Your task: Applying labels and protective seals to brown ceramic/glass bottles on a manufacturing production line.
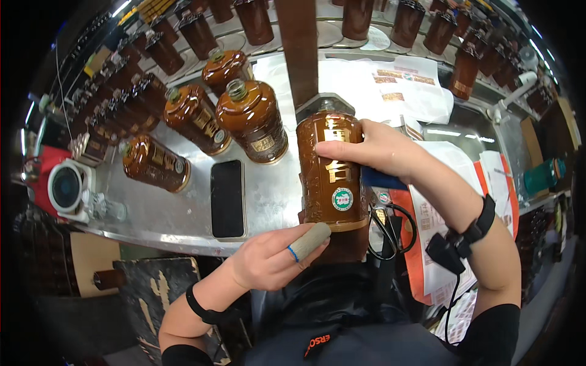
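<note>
A glossy brown bottle (332, 174) with gold raised lettering and a round green-and-white sticker stands out in front of me, its clear neck away from me. My right hand (378, 149) grips its upper right side, the thumb lying across the front. My left hand (274, 256) is curled closed at the lower left, with a greyish cloth finger cover (309, 242) on one finger. That fingertip is at the bottle's base rim; whether the curled fingers hold anything is hidden. A dark blue object (381, 179) shows beneath my right hand.
Several similar brown bottles (253, 125) stand on the metal table (165, 210) to the left. Beside them lies a black phone (227, 198). Black-handled scissors (390, 235) are right of the bottle, near sticker sheets (403, 85). More bottles (253, 21) line the far conveyor. A brown post (300, 52) rises ahead.
</note>
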Motion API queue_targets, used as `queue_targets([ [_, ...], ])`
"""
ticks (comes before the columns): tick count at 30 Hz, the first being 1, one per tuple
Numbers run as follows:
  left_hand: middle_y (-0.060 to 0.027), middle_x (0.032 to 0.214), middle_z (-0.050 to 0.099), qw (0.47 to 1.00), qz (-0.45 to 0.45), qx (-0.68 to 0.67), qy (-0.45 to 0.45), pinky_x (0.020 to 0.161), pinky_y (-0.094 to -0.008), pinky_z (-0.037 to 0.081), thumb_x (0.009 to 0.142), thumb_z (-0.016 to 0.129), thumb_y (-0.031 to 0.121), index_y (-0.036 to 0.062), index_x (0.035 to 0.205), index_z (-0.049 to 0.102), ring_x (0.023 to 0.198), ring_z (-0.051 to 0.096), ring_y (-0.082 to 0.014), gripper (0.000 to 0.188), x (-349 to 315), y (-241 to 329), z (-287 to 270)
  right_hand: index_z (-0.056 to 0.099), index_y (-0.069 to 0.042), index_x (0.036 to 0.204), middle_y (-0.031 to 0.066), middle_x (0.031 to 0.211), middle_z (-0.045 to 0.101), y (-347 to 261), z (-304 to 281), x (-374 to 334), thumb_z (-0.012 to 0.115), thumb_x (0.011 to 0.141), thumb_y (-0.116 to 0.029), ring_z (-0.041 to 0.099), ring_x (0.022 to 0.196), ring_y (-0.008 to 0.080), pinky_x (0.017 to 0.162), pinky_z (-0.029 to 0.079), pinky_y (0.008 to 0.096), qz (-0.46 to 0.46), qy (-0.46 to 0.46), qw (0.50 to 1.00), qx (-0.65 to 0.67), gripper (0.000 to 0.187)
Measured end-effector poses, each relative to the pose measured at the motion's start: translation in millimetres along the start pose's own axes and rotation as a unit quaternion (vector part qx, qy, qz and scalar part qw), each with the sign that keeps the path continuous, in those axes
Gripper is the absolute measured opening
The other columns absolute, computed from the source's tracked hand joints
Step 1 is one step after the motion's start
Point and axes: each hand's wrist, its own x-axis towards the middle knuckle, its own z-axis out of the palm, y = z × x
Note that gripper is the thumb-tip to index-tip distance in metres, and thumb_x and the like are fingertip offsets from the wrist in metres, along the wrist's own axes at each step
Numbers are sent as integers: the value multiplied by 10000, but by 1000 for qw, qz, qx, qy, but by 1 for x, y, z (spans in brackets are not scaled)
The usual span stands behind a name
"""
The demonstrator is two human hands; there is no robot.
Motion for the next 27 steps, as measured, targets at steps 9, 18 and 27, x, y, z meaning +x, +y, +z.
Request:
queue_targets([
  [9,-119,1044,691,999,26,27,-18,774,-316,585,638,690,-27,-18,964,737,978,668,-270,329,11,-2,-2,609,-40,1234,84,944,691,44,-3,1,768,812,-362,650,680,141,613,525,307,-98,-56,955,274,553],
  [18,-106,1059,686,998,-11,29,-56,797,-321,590,686,687,-11,-5,1021,731,983,678,-268,338,11,3,-7,587,-61,1270,44,991,668,42,-18,-1,801,759,-479,566,658,77,580,451,259,-31,-87,977,190,693],
  [27,-113,1035,696,996,-46,47,-54,792,-331,579,677,723,-8,-5,1043,722,929,684,-279,365,11,6,-5,637,-17,1203,102,1051,688,20,0,-4,813,742,-477,656,894,168,837,515,321,-133,-56,967,211,675],
])
